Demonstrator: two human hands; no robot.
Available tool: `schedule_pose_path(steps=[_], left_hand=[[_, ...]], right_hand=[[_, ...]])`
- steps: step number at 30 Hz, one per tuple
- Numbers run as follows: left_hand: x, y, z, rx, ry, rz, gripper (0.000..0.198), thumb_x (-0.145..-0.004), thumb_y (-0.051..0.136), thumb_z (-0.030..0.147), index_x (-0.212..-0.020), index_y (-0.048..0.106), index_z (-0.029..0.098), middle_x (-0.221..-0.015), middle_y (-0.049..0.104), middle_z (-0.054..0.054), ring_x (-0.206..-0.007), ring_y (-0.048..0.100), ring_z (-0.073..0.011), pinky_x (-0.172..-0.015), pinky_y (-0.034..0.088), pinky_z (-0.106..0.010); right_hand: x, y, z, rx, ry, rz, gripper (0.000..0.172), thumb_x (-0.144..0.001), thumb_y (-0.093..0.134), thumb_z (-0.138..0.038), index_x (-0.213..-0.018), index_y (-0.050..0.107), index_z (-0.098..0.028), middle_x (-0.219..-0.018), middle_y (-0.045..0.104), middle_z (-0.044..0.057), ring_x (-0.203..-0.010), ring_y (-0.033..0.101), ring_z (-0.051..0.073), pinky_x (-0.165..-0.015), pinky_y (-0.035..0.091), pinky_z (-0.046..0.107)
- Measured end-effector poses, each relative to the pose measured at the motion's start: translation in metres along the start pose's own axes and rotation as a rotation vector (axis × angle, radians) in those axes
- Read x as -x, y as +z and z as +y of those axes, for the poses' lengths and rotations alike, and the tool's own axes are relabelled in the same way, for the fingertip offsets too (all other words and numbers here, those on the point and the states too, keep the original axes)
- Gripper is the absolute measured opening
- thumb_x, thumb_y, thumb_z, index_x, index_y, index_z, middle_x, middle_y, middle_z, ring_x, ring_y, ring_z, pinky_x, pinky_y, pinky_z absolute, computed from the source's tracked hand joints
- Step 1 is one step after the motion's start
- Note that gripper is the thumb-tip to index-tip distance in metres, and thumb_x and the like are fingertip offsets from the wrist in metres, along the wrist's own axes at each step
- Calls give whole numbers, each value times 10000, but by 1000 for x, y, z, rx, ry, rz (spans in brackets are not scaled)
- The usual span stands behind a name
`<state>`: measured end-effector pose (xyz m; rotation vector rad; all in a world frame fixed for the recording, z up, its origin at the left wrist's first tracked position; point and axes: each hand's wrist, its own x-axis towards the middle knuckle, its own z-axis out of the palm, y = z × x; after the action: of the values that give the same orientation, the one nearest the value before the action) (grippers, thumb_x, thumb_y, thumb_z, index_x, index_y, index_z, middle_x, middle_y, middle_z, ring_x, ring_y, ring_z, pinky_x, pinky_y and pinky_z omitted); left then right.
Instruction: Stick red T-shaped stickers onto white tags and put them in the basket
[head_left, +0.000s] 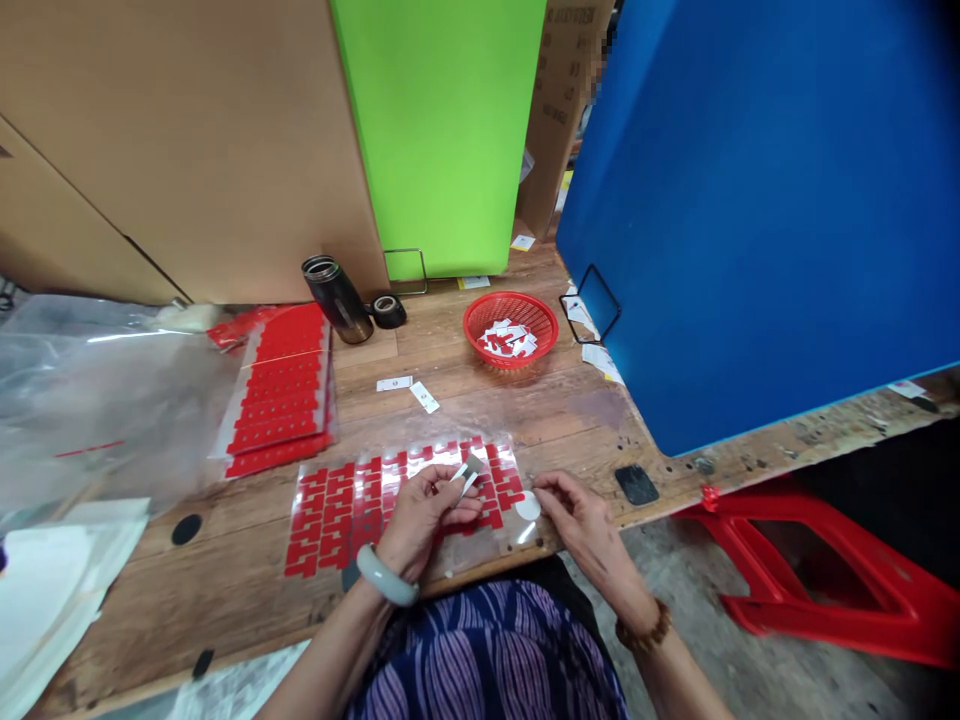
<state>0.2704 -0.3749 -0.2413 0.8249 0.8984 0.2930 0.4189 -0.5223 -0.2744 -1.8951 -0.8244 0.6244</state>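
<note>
My left hand (pixel 430 508) is closed on a small white card with a grey face (pixel 470 467), held above a clear sheet of red die-cut stickers (pixel 337 515). My right hand (pixel 581 520) is at the sheet's right end. Its thumb and forefinger pinch the edge of a small white rounded piece (pixel 527 505), which looks like the pale back of a sticker. Whether that piece still touches the sheet I cannot tell. Beyond the sheet lie two small white printed cards (pixel 424 397). A red plastic basket (pixel 551 330) holds many red and white pieces.
A stack of red sticker sheets (pixel 277 385) lies at the left, beside clear plastic bags (pixel 112 400). An uncapped black flask (pixel 337 300) stands near its lid (pixel 388 311). Tall green (pixel 450 140) and blue panels (pixel 765 220) rise behind. A red stool (pixel 832 570) is at the right.
</note>
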Motion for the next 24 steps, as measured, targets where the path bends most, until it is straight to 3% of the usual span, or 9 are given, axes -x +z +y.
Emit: schedule_pose_path(steps=[9,15,21,24], left_hand=[[-28,22,-7,-36,98,0,183,-732,692,203,-820,564,108,-757,701,-80,-578,666,-113,-587,555,-208],[-41,30,-13,-72,74,-72,207,-735,687,244,-792,529,123,-605,665,-43,-526,656,-131,-516,537,-212],[-47,28,-16,-77,35,-84,194,-746,668,211,-805,509,117,-767,688,-87,-544,657,-126,-482,530,-210],[-48,27,-16,-79,29,-75,184,-755,658,201,-809,503,118,-787,686,-91,-543,656,-121,-486,530,-208]], right_hand=[[-9,17,-15,312,-132,-54,137,-876,445,-215,-848,578,-209,-835,592,51,-770,553,192,-707,414,302],[-20,17,-10,369,-142,-87,95,-839,474,-155,-784,538,-198,-829,575,32,-767,536,170,-699,393,275],[-23,15,-11,374,-159,-123,113,-821,460,-111,-762,510,-194,-788,548,8,-732,520,152,-677,388,261],[-16,18,-12,362,-191,-55,126,-845,453,-121,-891,545,-194,-881,553,32,-810,537,167,-729,404,274]])
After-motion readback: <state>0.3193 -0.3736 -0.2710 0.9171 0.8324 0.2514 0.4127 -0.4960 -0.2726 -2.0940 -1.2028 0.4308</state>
